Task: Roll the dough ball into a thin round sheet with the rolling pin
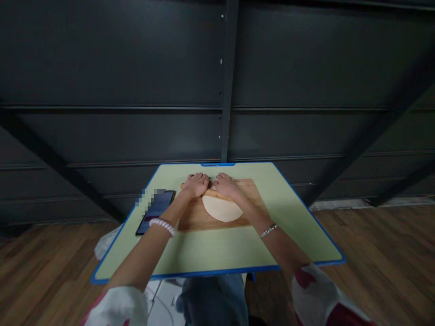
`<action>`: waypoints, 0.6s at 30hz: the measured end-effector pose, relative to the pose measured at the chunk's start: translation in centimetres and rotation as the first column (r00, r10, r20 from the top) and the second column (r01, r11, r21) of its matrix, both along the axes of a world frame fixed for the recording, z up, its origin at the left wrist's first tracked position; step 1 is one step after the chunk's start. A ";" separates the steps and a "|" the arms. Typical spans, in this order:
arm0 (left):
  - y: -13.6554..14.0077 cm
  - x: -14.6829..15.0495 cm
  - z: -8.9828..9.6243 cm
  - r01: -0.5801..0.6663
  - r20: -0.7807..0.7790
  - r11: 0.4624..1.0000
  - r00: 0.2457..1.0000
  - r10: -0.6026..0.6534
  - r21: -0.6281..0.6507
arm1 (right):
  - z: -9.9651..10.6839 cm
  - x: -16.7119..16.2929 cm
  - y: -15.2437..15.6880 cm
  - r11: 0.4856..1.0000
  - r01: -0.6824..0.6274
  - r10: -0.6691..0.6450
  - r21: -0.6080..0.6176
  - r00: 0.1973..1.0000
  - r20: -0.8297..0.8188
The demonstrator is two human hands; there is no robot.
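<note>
Across a slender rod of pale wood, apparently a rolling pin (218, 194), the fingers of the left hand (197, 184) and right hand (226, 185) lay bent and close together; whether they closed around it or only pressed from above, I could not tell. Under the rod, between the forearms, a thin, cream-coloured sheet of dough (222, 210) with a rounded near edge rested on a flat brown wooden board (192, 219). Pressing it out well seemed to call for equal weight from both palms and light, level strokes, since leaning on one side could leave the sheet uneven or drag it askew. The board sat on a pale green desk (217, 258) with a blue rim, and a black smartphone (158, 210), partly pixelated, lay near its left edge. Beyond rose a dark, panelled wall (136, 63) with a vertical beam (230, 68); brown plank flooring (384, 240) spread out on either side.
</note>
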State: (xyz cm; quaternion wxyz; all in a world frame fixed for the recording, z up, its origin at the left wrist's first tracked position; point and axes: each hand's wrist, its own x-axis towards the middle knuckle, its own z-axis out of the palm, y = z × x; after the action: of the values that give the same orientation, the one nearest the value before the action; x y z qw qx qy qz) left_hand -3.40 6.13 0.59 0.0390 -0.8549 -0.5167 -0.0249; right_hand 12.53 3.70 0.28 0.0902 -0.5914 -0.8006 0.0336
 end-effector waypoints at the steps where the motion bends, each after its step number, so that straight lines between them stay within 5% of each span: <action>1: -0.4 -0.3 -0.1 0.014 0.019 1.000 1.000 -0.014 0.019 | 0.0 -0.2 -0.4 1.000 -0.006 0.006 -0.009 1.000 0.013; 18: -5.6 -3.4 -1.3 0.036 0.134 0.998 0.990 -0.043 0.058 | 0.3 -3.6 -7.5 0.989 -0.004 0.016 0.150 0.997 -0.078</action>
State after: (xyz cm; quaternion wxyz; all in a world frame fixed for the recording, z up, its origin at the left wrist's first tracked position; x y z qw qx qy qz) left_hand -6.77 0.56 -0.73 0.0270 -0.8599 -0.5003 -0.0977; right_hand 8.90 -3.76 0.60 0.1657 -0.5771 -0.7996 -0.0027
